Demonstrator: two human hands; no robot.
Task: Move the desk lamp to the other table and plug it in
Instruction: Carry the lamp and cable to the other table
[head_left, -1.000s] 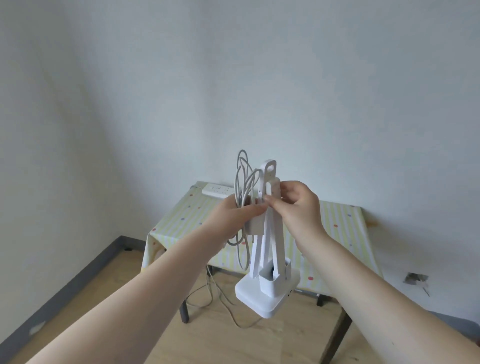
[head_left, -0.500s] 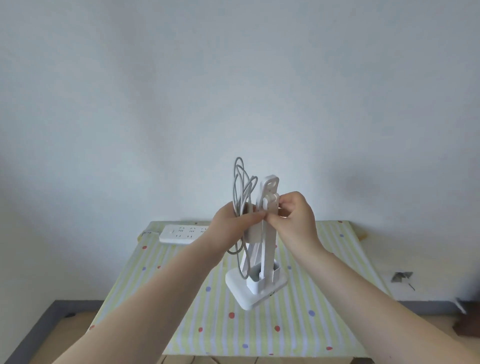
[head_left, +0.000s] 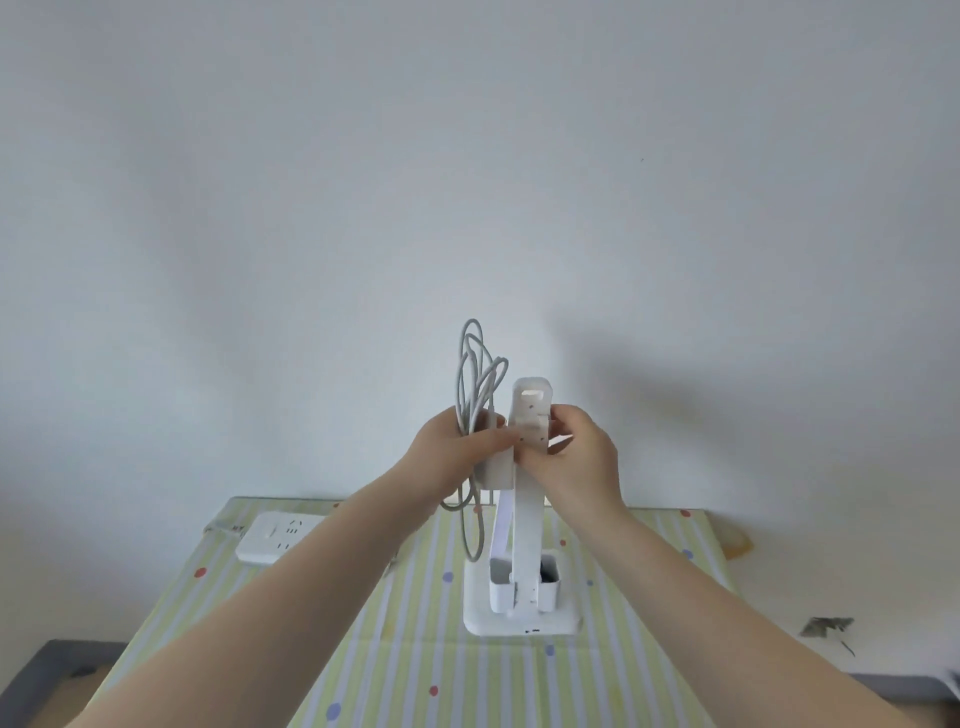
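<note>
A white desk lamp stands folded upright, its square base low over or on the striped table; I cannot tell if it touches. My right hand grips the top of the lamp's arm. My left hand holds the coiled grey cable and the white adapter against the lamp. A white power strip lies at the table's back left, partly hidden by my left forearm.
The table stands against a plain white wall. It wears a cloth with pale green stripes and coloured dots. A dark skirting board runs along the floor at the left. Some debris lies to the right of the table.
I have come closer to the table and the view now faces it squarely. The lamp has come down from mid-air to the tabletop, right of centre. Both hands keep their hold.
</note>
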